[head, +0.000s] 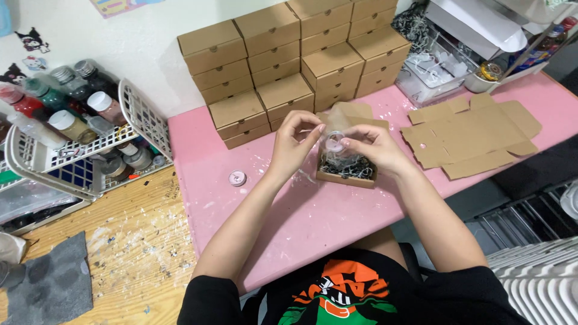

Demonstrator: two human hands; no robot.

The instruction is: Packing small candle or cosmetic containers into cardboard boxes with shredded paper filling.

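My left hand [296, 142] and my right hand [372, 146] meet over a small open cardboard box [347, 176] on the pink table [301, 216]. Between the fingertips of both hands is a small clear bag with a little pink round thing [335, 143] inside. The box holds black and white shredded paper filling [348, 165]. Its lid flap stands up behind my hands. A second small pink round disc [237, 178] lies on the table to the left of my left hand.
Stacked closed cardboard boxes [289, 66] line the wall behind. Flat unfolded box blanks [469, 135] lie at the right. A clear tray with small bags [430, 75] sits at the back right. A white basket of paint bottles [72, 132] stands on the wooden table at the left.
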